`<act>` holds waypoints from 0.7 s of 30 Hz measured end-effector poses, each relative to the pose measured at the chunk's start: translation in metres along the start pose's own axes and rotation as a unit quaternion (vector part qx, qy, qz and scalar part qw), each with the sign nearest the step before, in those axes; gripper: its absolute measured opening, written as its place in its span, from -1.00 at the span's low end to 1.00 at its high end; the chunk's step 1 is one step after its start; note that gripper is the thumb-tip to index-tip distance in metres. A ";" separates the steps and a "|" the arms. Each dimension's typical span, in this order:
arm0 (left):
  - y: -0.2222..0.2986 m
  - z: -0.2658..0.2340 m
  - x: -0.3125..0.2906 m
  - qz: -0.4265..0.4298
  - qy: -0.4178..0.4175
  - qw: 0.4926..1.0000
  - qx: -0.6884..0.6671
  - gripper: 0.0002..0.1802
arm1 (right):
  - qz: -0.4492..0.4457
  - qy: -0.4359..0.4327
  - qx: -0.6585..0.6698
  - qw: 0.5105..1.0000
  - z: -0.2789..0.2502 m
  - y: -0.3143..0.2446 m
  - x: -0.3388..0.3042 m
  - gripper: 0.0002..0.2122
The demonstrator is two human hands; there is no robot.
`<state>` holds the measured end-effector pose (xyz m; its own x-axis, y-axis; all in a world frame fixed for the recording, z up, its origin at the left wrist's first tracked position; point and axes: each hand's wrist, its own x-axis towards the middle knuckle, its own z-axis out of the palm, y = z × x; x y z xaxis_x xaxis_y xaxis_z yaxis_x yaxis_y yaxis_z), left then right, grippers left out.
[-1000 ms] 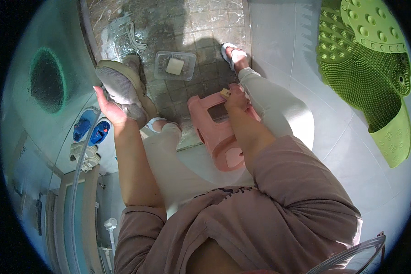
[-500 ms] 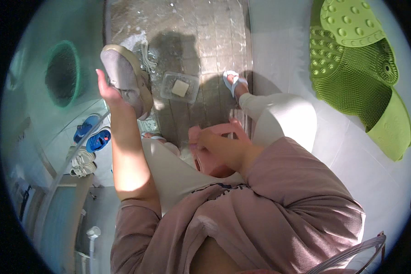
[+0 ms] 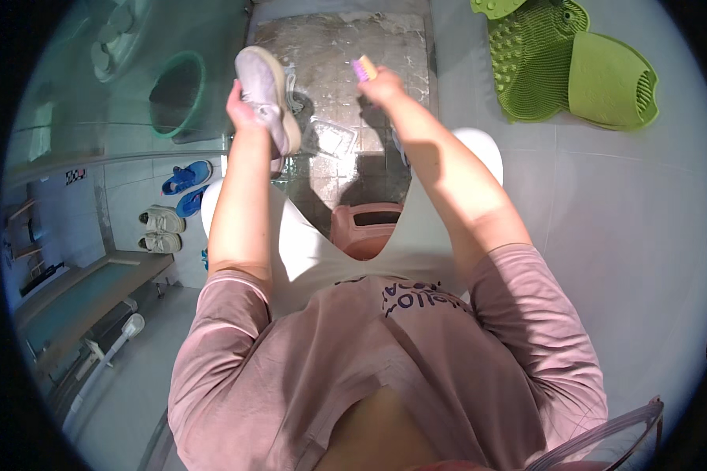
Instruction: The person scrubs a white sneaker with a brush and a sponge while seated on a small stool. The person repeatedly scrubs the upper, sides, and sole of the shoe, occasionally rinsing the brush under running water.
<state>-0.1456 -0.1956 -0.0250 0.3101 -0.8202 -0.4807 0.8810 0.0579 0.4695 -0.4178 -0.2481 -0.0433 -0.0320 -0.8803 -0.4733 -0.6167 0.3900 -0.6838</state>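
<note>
A pale grey-lilac shoe (image 3: 261,82) with a cream sole is raised in my left hand (image 3: 244,112), its toe pointing away from me. My fingers close around its side, partly hidden behind it. Out in front, my right hand (image 3: 383,86) grips a small brush (image 3: 364,68) with purple bristles, apart from the shoe. Between and below the hands, a clear plastic box (image 3: 332,138) rests on the wet tiles; glare hides what it holds. White shoelaces (image 3: 293,95) show just beside the shoe.
A pink plastic stool (image 3: 367,210) shows between my knees. Blue shoes (image 3: 187,177) and beige shoes (image 3: 160,229) stand at left, near a green-rimmed basin (image 3: 199,94) seen through glass. A green studded mat (image 3: 526,67) lies at far right.
My right hand has left the pink stool and now holds the brush out in front. My left hand still holds the shoe. My knees are now spread around the stool, and the view has shifted.
</note>
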 end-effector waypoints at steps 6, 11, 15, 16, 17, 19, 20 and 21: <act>-0.057 0.059 0.028 -0.014 0.015 0.997 -0.072 -0.44 | 0.034 0.101 0.262 0.959 -0.019 0.012 0.013 -0.60; -0.174 -0.009 0.130 -0.056 0.056 0.989 -0.122 -0.43 | 0.184 0.007 0.356 0.916 0.021 0.101 0.034 -0.66; -0.264 -0.057 0.172 -0.103 0.163 0.980 -0.052 -0.42 | 0.243 0.043 0.229 0.941 0.031 0.150 0.068 -0.55; -0.280 -0.065 0.175 -0.120 0.169 0.975 -0.075 -0.41 | 0.259 0.062 0.199 0.943 0.036 0.162 0.078 -0.53; -0.289 -0.072 0.183 -0.150 0.164 0.973 -0.055 -0.40 | 0.273 0.078 0.167 0.944 0.042 0.174 0.089 -0.50; -0.299 -0.103 0.193 -0.219 0.171 0.961 -0.012 -0.38 | 0.257 0.100 0.082 0.958 0.059 0.214 0.113 -0.44; -0.295 -0.156 0.220 -0.226 0.134 0.965 -0.001 -0.24 | 0.233 0.090 0.036 0.968 0.074 0.220 0.118 -0.41; -0.304 -0.158 0.219 -0.194 0.192 0.942 0.196 -0.15 | 0.206 0.104 0.031 0.972 0.084 0.235 0.122 -0.42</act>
<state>-0.2893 -0.3029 -0.3895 0.1643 -0.4652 -0.8698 0.7784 -0.4805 0.4040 -0.5006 -0.2408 -0.3088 -0.4290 -0.6785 -0.5963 -0.4694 0.7315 -0.4946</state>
